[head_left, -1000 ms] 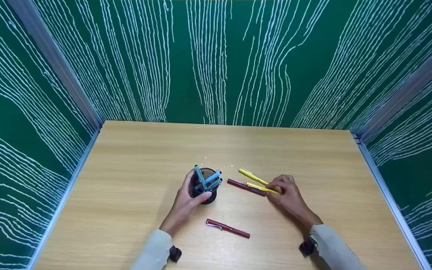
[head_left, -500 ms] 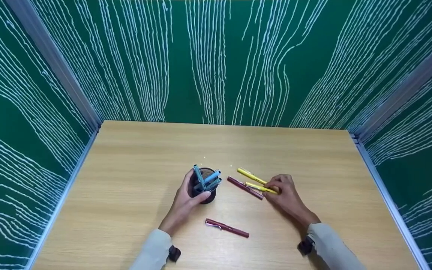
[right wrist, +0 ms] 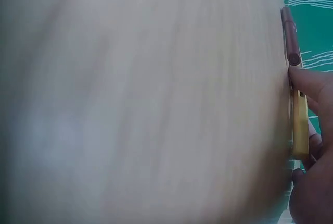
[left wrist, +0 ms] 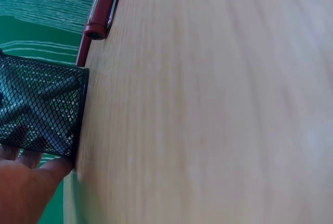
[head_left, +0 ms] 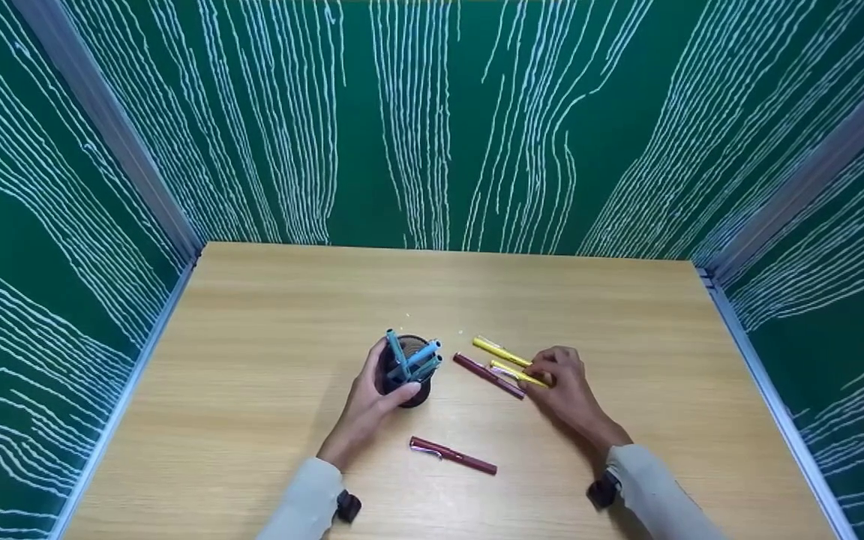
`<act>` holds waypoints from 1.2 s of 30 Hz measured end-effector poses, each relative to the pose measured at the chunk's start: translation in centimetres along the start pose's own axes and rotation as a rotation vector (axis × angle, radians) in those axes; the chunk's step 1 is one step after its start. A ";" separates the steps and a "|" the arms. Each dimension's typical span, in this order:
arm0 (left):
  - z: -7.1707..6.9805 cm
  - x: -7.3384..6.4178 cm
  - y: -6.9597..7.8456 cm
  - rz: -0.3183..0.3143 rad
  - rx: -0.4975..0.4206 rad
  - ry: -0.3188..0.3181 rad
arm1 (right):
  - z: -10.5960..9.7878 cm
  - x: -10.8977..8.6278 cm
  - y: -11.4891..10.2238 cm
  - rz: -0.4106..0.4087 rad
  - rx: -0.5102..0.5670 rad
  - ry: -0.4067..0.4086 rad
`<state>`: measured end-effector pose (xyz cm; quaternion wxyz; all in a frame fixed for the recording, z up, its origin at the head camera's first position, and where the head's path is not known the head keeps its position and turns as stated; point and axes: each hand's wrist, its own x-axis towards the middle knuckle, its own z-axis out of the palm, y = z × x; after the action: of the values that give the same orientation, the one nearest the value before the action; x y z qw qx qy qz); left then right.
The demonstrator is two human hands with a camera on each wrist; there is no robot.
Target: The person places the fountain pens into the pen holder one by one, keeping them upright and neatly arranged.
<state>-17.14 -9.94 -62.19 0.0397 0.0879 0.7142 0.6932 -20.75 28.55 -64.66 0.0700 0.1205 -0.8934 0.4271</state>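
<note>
My left hand (head_left: 364, 401) is wrapped around a black mesh pen holder (head_left: 418, 397), which stands on the table with several blue pens (head_left: 423, 354) leaning in it. In the left wrist view, fingers and thumb grip the holder's mesh side (left wrist: 41, 104) near its base. To the right, my right hand (head_left: 568, 386) pinches a yellow pen (head_left: 508, 370) low over the tabletop. A second yellow pen (head_left: 493, 347) lies just behind it, its near end partly hidden by the fingers. Beside these rests a dark red pen (head_left: 483, 371). The right wrist view shows a yellow pen (right wrist: 300, 125) at the fingers.
Another dark red pen (head_left: 453, 456) lies nearer the front, between the two forearms. The wooden table (head_left: 289, 300) meets green walls (head_left: 364, 187) with white wavy lines at the back and sides. Tiny white specks dot the surface behind the holder.
My right hand has shifted slightly left with the yellow pen. The near end of the dark red pen beside it has swung a little toward the front. The left hand and holder stay put.
</note>
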 end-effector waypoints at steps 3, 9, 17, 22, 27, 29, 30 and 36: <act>0.0 0.0 0.0 -0.005 0.012 -0.001 | -0.2 -0.1 -0.2 0.032 0.011 0.021; 0.1 0.1 0.1 0.005 0.006 -0.008 | -1.0 -0.2 -1.0 0.070 0.059 0.053; 0.2 0.1 0.1 0.009 -0.030 -0.007 | -1.8 -0.8 -2.4 0.201 0.195 0.032; 0.2 0.0 0.2 0.016 -0.052 -0.007 | -1.8 -0.8 -3.0 0.243 0.267 0.033; 0.1 0.0 0.1 0.006 -0.027 -0.002 | -1.8 -0.8 -3.6 0.237 0.261 0.046; 0.1 0.0 0.1 0.005 -0.022 -0.002 | -1.7 -0.8 -3.9 0.228 0.253 0.052; 0.1 0.0 0.1 0.004 -0.021 -0.002 | -1.8 -0.7 -4.1 0.221 0.254 0.055; 0.0 0.0 0.0 0.007 -0.009 -0.002 | -2.0 -0.4 -5.4 0.201 0.266 0.068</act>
<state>-17.18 -9.88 -62.21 0.0385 0.0909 0.7107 0.6966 -18.81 26.91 -59.47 0.0406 0.0241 -0.8337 0.5502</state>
